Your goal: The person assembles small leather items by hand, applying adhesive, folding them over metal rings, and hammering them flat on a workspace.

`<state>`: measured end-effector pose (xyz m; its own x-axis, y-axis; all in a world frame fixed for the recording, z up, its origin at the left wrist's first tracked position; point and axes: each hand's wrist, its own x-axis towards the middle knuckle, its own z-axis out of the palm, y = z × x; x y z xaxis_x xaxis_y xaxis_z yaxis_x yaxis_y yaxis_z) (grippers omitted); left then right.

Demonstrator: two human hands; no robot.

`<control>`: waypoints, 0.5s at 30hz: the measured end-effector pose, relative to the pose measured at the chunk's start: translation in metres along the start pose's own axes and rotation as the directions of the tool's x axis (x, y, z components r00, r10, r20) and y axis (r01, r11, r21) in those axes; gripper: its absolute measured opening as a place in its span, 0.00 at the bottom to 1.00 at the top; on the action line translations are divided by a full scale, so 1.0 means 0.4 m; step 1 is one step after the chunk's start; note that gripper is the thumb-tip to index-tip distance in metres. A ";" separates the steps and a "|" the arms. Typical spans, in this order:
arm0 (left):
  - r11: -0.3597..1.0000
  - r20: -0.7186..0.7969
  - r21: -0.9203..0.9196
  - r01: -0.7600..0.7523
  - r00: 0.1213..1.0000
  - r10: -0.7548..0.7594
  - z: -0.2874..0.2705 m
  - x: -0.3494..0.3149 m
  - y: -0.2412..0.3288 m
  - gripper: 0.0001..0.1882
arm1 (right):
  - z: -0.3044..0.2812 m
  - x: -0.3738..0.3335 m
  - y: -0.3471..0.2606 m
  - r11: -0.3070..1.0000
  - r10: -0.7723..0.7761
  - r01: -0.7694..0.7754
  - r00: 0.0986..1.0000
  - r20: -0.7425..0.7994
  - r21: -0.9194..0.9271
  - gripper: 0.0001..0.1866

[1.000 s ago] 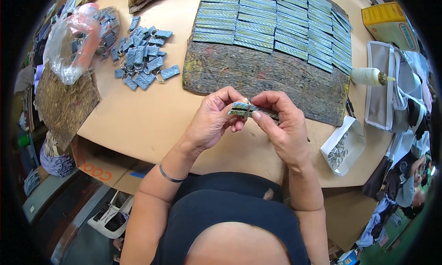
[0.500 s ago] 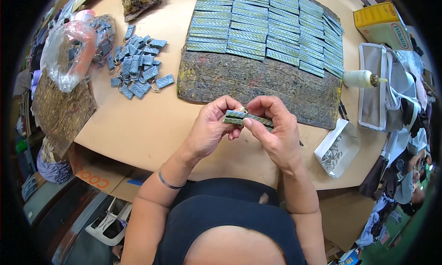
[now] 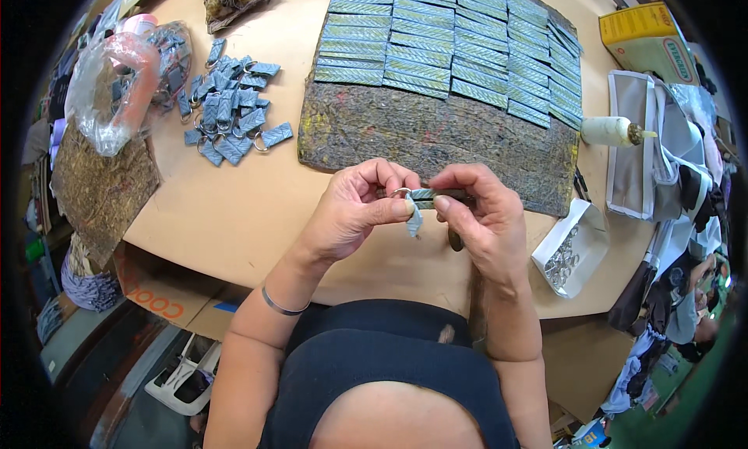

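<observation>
A patterned blue-green strip is stretched between my two hands above the table's near part. My left hand pinches it beside a metal ring, with one end of the strip hanging down just below the fingertips. My right hand grips the strip's other part between thumb and fingers. Dark brown surfaces show by the right fingers and below them; whether they belong to the strip, I cannot tell. A mottled brown board lies beyond my hands, bearing rows of similar strips.
Left lies a pile of blue tabs with rings, near a plastic bag. On the right are a white tray of metal rings, a glue bottle, a grey-white fabric organizer and a yellow box.
My right hand has shifted slightly right. The strip has turned, its left end now hangs down, and the metal ring shows clearly at my left fingertips.
</observation>
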<state>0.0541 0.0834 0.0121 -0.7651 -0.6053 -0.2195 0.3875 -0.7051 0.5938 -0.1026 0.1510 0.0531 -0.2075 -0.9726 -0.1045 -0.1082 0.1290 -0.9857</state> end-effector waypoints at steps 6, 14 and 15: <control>0.946 -0.136 0.250 -0.206 0.960 0.245 0.043 0.002 0.001 0.09 | 0.003 -0.016 -0.018 0.996 0.073 -0.069 0.995 -0.070 0.061 0.10; 0.921 -0.213 0.317 -0.224 0.930 0.300 0.072 0.005 0.008 0.09 | -0.004 -0.033 -0.004 0.983 0.062 -0.038 0.990 -0.130 0.177 0.12; 0.919 -0.230 0.340 -0.199 0.930 0.286 0.074 0.005 0.008 0.10 | -0.004 -0.034 -0.003 0.983 0.057 -0.032 0.989 -0.135 0.180 0.12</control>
<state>0.0387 0.0908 0.0366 -0.4821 -0.8500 -0.2124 0.3338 -0.4024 0.8525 -0.1014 0.1646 0.0558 -0.3428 -0.9286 -0.1421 0.0753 0.1236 -0.9895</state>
